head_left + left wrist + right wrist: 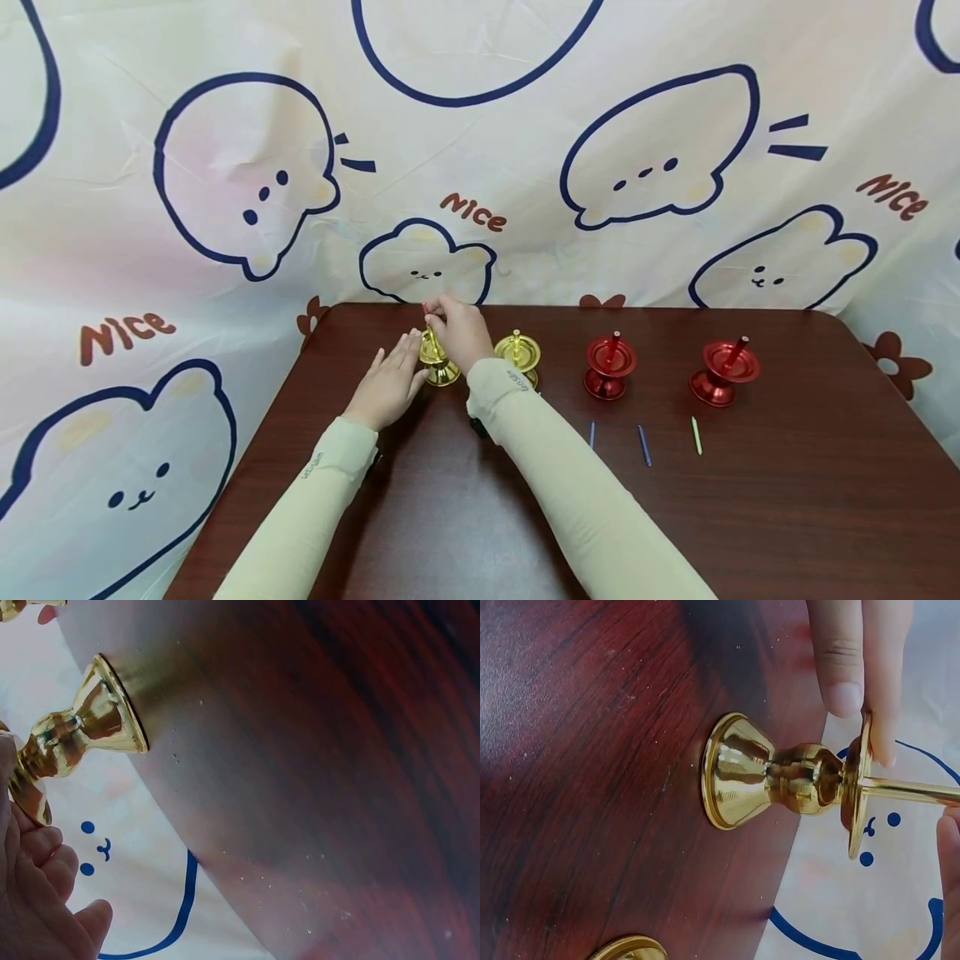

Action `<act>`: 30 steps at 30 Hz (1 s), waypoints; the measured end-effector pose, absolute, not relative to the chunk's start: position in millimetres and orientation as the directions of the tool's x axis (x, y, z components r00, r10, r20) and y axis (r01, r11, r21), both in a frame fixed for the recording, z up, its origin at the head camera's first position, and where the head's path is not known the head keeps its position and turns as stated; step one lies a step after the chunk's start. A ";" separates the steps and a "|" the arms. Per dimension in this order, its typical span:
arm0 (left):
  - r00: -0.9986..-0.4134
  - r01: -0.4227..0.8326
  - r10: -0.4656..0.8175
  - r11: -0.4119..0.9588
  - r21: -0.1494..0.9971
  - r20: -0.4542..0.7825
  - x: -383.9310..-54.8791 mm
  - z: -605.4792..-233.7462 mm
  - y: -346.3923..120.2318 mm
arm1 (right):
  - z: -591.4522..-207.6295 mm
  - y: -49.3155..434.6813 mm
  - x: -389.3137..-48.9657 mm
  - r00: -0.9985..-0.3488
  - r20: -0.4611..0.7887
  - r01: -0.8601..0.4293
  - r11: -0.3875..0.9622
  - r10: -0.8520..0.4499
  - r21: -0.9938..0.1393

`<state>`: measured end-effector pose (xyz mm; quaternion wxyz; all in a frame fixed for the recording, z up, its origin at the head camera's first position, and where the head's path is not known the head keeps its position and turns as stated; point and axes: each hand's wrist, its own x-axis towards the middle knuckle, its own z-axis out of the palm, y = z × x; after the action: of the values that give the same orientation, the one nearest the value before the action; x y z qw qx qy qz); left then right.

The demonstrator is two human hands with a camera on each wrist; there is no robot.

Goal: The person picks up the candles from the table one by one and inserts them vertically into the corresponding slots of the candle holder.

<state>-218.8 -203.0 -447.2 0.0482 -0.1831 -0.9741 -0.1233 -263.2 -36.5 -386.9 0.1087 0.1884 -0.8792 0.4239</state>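
Note:
A gold candle holder [441, 372] with a flared base, a dish and a thin upright tube stands at the table's back left. My left hand [386, 387] is at its left side, thumb below and finger above the dish rim in the right wrist view, gripping the rim. Over the tube [911, 789], my right hand [461, 333] pinches a small red candle [425, 307], its tip showing above the fingers. The candle's lower end is hidden by the fingers. Curled left fingers [60, 866] show beside the dish in the left wrist view.
A second gold candle holder [519, 350] stands partly behind my right wrist. Two red candle holders [609, 367] [723, 371] stand farther right. In front of them lie two thin blue candles [592, 435] [644, 446] and a green candle [697, 436] on the brown table [787, 500]. A printed cloth [525, 167] hangs behind.

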 end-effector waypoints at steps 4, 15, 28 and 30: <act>-0.928 0.371 0.348 0.903 0.219 0.137 -218.4 -446.6 -202.1 | -388.3 -35.7 -263.7 -0.908 0.346 -0.418 0.561 -0.237 -0.714; -0.927 0.372 0.349 0.905 0.209 0.139 -218.1 -445.5 -202.8 | -394.2 -34.8 -265.2 -0.921 0.325 -0.389 0.479 -0.214 -0.787; -0.928 0.369 0.348 0.904 0.214 0.131 -218.3 -446.5 -203.5 | -397.0 -31.6 -263.3 -0.916 0.348 -0.400 0.438 -0.198 -0.805; -0.928 0.369 0.348 0.906 0.207 0.133 -218.7 -446.9 -204.4 | -393.5 -30.1 -261.3 -0.917 0.347 -0.398 0.429 -0.196 -0.811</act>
<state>-218.7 -204.4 -446.9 0.0464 -0.1838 -0.9751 -0.1150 -261.3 -30.1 -393.5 0.1003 0.1771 -0.8394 0.5040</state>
